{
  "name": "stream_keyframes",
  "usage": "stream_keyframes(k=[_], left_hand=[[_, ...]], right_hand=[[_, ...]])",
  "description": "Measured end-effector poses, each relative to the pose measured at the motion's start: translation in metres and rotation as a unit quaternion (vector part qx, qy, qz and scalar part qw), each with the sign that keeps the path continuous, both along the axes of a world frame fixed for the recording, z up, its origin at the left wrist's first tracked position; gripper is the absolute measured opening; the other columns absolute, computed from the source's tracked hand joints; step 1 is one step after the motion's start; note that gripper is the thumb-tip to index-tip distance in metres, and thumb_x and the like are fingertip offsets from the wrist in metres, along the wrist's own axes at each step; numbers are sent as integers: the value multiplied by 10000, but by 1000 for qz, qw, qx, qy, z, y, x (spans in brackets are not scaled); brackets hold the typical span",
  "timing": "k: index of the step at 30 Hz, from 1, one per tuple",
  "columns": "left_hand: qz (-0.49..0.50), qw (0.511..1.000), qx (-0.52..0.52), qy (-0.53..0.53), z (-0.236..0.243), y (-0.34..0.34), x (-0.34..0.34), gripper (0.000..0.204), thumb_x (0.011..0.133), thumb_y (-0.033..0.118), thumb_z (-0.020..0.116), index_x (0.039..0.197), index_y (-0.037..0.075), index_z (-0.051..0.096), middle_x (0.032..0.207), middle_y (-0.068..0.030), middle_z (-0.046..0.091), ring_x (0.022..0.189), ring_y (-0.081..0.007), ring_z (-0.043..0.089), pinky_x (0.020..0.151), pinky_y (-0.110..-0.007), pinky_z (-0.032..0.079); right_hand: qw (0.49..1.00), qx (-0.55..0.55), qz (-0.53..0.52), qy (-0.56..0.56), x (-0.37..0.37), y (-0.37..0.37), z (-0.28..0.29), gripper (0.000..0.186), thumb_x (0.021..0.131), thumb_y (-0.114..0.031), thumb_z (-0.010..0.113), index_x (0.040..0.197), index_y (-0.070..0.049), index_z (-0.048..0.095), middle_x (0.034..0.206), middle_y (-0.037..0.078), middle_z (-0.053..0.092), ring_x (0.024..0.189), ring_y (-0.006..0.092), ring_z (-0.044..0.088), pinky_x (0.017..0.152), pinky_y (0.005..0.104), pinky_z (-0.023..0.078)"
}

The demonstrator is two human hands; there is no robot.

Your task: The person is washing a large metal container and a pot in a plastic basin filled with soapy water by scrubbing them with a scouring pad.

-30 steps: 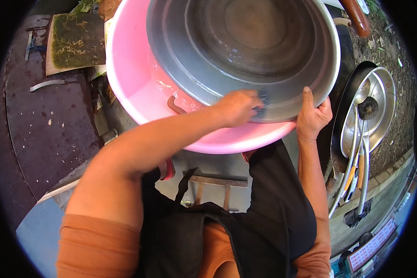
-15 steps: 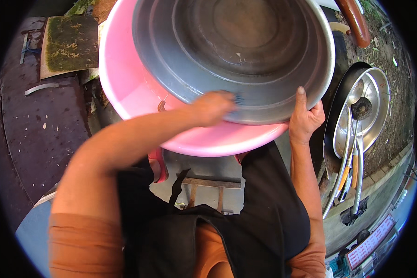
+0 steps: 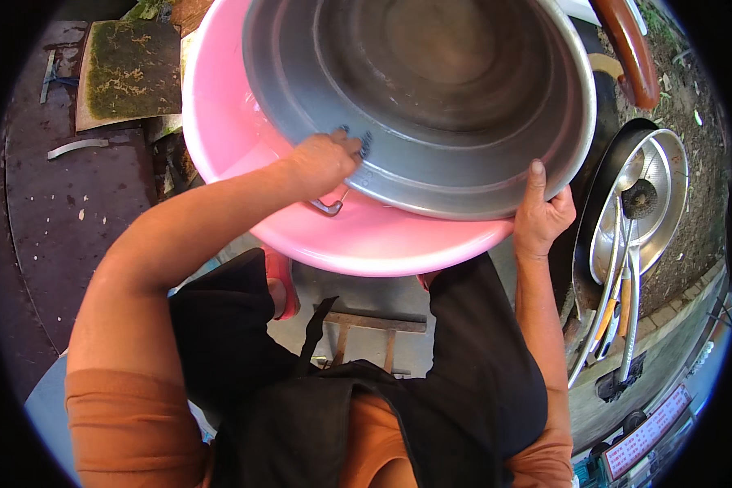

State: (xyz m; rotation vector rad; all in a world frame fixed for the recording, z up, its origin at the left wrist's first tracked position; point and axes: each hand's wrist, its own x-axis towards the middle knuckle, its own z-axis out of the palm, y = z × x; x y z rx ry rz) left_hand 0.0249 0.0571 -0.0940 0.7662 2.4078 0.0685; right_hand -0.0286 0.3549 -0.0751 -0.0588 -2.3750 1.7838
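- We see the wide metal basin lying over the pink tub, its open side facing us and its far edge running out of view at the top.
- We find the left hand on the left part of the basin's inner wall, its fingers bunched around a dark scouring pad that presses on the metal.
- We see the right hand gripping the basin's rim at the near right, thumb laid along the inside; we cannot tell how the fingers lie underneath.
- Just below the left hand we notice a curved handle above the tub's pink wall; we cannot tell what it belongs to.
- To the right, on the ground, we see a black pan with a metal strainer in it.
- Inside the strainer we make out a ladle and a dark round utensil head, their long handles pointing back toward us.
- At the upper right we see a thick brown handle, apart from the hands.
- On the left we have a dark brown surface with a pale curved strip on it and a mossy board at its far end.
- Below the tub we see a red shoe and a wooden bar between the knees.
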Motion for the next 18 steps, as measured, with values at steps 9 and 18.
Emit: stream_keyframes(k=[9,18], left_hand=[[78,993,86,8,-21,-9,5,197,665,57,619,859,38,645,917,-133,564,946,-312,549,795,-381,475],[243,939,239,-40,-37,60,21,213,648,-1,591,836,72,660,996,-166,564,978,-332,541,850,-395,463]], right_hand=[[1000,3,13,22,-2,-4,1,192,846,-169,660,826,18,621,713,-33,571,663,39,468,624,189,404],[999,27,17,41,-2,-4,0,153,833,-124,668,798,16,617,682,-30,565,637,42,468,607,191,404]])
